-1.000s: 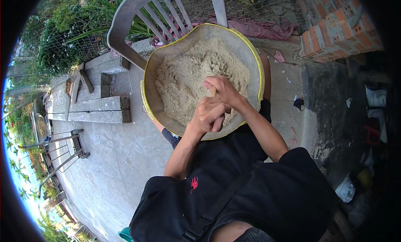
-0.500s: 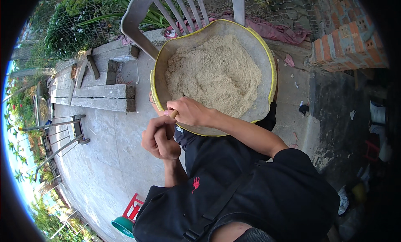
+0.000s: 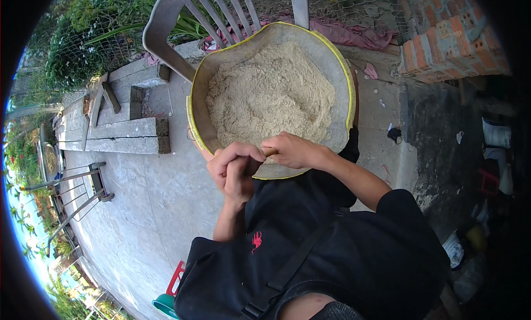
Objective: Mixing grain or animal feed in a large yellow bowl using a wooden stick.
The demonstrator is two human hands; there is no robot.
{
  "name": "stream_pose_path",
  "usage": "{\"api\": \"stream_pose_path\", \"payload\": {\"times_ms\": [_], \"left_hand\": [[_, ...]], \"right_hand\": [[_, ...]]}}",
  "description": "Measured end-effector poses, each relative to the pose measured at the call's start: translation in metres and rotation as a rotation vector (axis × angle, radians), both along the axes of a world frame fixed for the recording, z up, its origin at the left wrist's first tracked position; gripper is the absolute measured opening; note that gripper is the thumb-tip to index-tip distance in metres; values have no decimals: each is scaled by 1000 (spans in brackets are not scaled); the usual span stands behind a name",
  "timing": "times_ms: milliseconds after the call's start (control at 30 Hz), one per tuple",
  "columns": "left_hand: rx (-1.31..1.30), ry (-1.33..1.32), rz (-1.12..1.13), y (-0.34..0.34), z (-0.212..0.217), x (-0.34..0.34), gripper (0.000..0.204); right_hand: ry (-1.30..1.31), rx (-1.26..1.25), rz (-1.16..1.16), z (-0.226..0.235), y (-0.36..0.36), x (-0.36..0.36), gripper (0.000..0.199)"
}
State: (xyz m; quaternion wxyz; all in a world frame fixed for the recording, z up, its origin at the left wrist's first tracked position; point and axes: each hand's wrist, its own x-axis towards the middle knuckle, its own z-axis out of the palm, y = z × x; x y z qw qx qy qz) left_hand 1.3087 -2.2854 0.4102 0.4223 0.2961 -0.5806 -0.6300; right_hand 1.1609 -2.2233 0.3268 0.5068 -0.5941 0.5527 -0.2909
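A wide grey basin with a yellow rim sits at twelve o'clock from the person, heaped with pale tan, crumbly meal that is rough and lumpy on top. The right hand rests on the basin's near rim, its fingers closed together on a small tan piece at their tips. The left hand, just beside it at nine o'clock, is curled into a loose fist over the edge. A grey plastic chair stands behind the basin. A red crate-like item lies at seven o'clock.
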Motion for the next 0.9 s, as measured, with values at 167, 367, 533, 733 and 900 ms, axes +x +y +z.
{"api": "stream_pose_path", "payload": {"times_ms": [167, 367, 533, 733, 900], "left_hand": [[-228, -55, -37, -17, -30, -25, 21], [-317, 44, 0, -23, -47, -31, 22], [-636, 131, -7, -15, -37, -24, 21], [-69, 183, 139, -7, 40, 14, 25], [-216, -147, 100, -16, -7, 8, 25]], "right_hand": [[137, 204, -12, -11, -22, -18, 12], [311, 8, -48, -33, -41, -26, 12], [260, -189, -127, -17, -58, -21, 14], [-17, -41, 89, 36, -26, 23, 13], [-55, -85, -7, -30, -26, 32, 18]]}}
